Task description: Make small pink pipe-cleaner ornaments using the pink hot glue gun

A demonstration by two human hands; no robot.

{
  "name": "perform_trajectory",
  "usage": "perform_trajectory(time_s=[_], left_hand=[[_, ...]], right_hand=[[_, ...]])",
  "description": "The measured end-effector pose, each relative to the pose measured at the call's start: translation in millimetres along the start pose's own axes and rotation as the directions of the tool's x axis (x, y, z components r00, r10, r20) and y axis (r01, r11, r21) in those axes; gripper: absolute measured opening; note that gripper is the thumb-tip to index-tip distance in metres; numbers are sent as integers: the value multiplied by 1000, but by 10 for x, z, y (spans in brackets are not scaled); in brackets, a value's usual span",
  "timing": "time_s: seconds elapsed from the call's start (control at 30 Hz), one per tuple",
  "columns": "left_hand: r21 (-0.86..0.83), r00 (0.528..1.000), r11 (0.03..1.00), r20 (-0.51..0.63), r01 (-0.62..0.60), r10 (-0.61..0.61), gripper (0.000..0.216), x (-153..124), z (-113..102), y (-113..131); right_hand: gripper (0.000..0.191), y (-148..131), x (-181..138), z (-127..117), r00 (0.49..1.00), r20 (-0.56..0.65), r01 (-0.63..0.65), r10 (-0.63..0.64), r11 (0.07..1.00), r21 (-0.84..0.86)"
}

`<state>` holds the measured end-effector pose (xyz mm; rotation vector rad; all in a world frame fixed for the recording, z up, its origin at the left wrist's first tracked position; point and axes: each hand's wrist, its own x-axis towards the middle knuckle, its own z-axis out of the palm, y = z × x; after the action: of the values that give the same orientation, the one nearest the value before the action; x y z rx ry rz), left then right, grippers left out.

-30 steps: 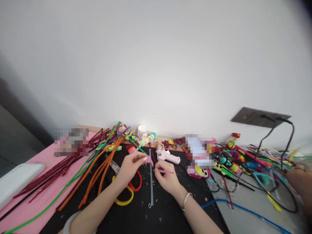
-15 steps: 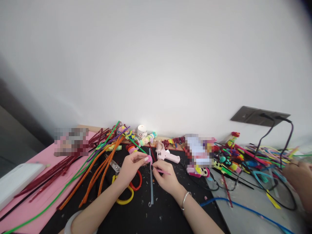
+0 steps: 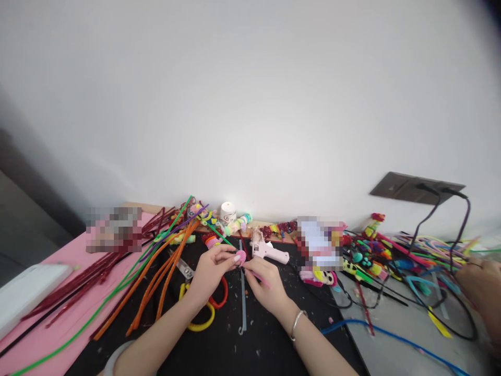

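My left hand (image 3: pixel 207 272) pinches a small pink coil of pipe cleaner (image 3: pixel 241 256) between thumb and fingertips, just above the black mat (image 3: pixel 219 339). My right hand (image 3: pixel 263 285) is closed on the loose pink tail (image 3: pixel 258 274) of that same pipe cleaner, its fingertips touching the coil. Both hands meet over the middle of the mat. A grey stick (image 3: pixel 243 297) lies on the mat under them. A pink glue gun (image 3: pixel 269 252) rests just behind my right hand.
Long orange, green and dark red pipe cleaners (image 3: pixel 156 271) fan out to the left over a pink sheet (image 3: pixel 58 313). Scissors with yellow and red handles (image 3: pixel 203 308) lie below my left hand. Finished colourful pieces and cables crowd the right, where another person's hand (image 3: pixel 479 290) works.
My right hand has moved left and up to the coil, drawing the pink tail in until its fingertips touch the coil. The other person's hand at the right shifted slightly.
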<state>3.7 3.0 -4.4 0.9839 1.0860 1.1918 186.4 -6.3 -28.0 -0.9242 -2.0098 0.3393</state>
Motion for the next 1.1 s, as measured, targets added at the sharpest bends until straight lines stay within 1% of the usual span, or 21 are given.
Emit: perform_trajectory(time_s=[0.2, 0.4, 0.53, 0.63, 0.8, 0.97, 1.1], left_hand=[[158, 996, 984, -16, -81, 85, 40, 8, -12, 13], [214, 992, 969, 16, -123, 122, 35, 9, -18, 4], [216, 989, 965, 31, -147, 144, 34, 7, -22, -6], [209, 991, 968, 30, -136, 133, 34, 4, -22, 1], [181, 994, 978, 40, -104, 98, 18, 2, -12, 32], [177, 995, 980, 38, -92, 87, 21, 13, -26, 16], [181, 991, 975, 60, -129, 120, 18, 26, -39, -16]], right_hand=[[26, 24, -12, 0, 1000, -13, 25, -25, 999, -28], [28, 22, -10, -12, 999, -24, 28, -28, 999, -25], [29, 22, -7, -10, 999, -41, 24, -25, 999, -31], [29, 25, -5, -13, 998, -47, 31, -32, 999, -36], [29, 28, -9, -20, 999, -47, 24, -25, 999, -30], [27, 32, -12, -11, 998, -69, 6, -7, 1000, -18], [27, 44, -17, 3, 995, -97, -16, 17, 1000, 3]])
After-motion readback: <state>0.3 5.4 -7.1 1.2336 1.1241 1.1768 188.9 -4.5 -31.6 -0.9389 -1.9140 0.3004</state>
